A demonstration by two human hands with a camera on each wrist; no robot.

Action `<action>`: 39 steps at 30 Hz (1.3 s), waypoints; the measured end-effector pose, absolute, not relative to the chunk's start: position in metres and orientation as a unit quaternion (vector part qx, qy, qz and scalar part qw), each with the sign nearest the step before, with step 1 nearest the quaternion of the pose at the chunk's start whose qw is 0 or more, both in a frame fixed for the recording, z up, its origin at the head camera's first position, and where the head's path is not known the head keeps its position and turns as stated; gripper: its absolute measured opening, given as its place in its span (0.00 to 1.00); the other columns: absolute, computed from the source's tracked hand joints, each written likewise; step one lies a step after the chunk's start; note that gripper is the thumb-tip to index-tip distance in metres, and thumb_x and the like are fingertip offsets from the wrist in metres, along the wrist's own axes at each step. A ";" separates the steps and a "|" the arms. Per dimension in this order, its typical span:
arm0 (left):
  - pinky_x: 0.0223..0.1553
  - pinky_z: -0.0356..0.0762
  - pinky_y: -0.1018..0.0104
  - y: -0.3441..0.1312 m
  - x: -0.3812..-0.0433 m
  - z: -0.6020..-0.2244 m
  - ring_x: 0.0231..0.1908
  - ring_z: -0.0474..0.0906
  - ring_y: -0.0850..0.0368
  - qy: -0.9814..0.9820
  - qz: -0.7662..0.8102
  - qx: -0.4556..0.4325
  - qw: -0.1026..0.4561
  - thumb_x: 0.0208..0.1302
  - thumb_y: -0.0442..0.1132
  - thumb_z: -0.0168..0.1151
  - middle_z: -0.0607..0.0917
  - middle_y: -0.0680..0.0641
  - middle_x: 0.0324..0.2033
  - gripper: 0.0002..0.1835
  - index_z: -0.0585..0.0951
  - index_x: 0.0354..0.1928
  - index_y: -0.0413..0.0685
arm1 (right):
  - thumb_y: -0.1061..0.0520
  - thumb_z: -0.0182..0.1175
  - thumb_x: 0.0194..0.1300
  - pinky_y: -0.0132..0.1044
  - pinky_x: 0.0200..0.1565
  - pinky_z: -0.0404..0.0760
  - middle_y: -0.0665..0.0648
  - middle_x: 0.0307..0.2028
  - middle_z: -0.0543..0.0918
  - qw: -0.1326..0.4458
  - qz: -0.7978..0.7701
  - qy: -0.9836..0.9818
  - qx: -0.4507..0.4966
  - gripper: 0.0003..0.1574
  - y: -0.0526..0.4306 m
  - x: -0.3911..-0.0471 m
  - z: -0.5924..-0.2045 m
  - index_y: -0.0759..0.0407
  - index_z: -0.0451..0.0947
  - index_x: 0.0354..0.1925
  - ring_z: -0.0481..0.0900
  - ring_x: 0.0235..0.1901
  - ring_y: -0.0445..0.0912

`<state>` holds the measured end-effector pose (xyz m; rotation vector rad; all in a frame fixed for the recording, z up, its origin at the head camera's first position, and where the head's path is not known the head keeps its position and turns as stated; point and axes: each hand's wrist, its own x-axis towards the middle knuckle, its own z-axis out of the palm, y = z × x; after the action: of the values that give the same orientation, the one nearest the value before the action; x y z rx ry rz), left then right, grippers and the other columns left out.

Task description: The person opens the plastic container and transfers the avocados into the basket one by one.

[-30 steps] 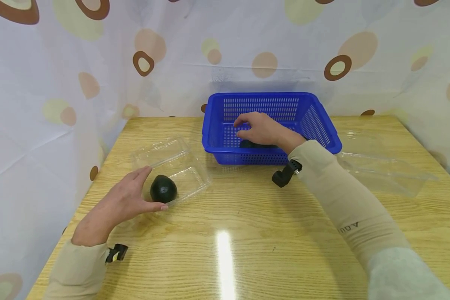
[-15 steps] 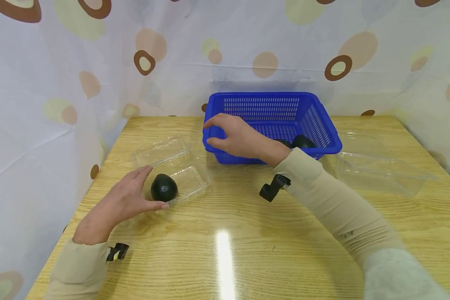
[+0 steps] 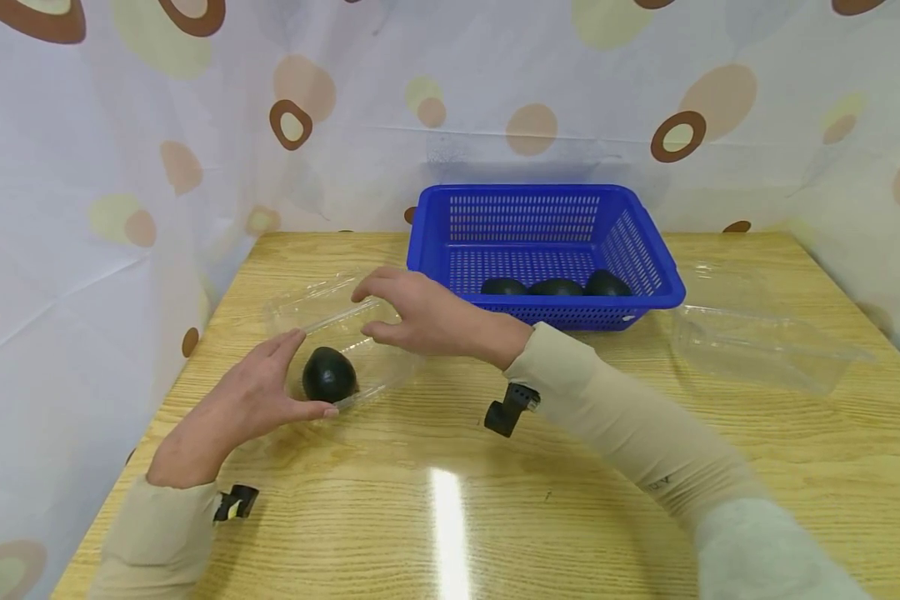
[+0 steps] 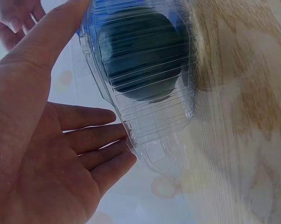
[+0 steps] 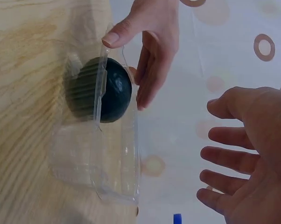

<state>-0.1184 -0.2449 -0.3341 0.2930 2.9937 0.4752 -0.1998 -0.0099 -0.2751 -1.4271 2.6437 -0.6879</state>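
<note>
My left hand [image 3: 251, 396] holds the left end of an open clear plastic clamshell box [image 3: 382, 367], thumb at the near rim and fingertips at the far side. One dark green avocado [image 3: 329, 376] sits in the box at that end, between thumb and fingers; the ribbed wall [image 4: 145, 112] shows it through in the left wrist view. My right hand [image 3: 435, 315] hovers over the box's right part, fingers spread and nothing in them. In the right wrist view, its palm [image 5: 252, 158] faces the box from a short distance.
A blue slotted basket [image 3: 525, 190] stands at the back, with several dark avocados [image 3: 557, 287] along its near wall. Another clear plastic box [image 3: 765, 346] lies open at the right. A patterned sheet [image 3: 480, 83] hangs behind the wooden table [image 3: 570, 533].
My right hand has moved left and nearer, from over the basket to over the clear box, uncovering the avocados in the basket. The left hand has stayed at the box.
</note>
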 end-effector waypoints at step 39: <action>0.54 0.63 0.40 -0.245 -0.119 -0.336 0.62 0.55 0.36 0.982 0.151 0.106 0.040 0.36 0.75 0.57 0.57 0.34 0.64 0.63 0.51 0.67 0.39 | 0.53 0.51 0.61 0.33 0.53 0.71 0.49 0.56 0.71 0.138 -0.231 0.837 -0.477 0.27 -0.065 -0.195 -0.343 0.43 0.66 0.60 0.67 0.55 0.40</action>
<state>-0.1188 -0.2451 -0.3355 0.3247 3.0095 0.4642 -0.1946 -0.0651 -0.3427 -1.3802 2.4198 -0.6689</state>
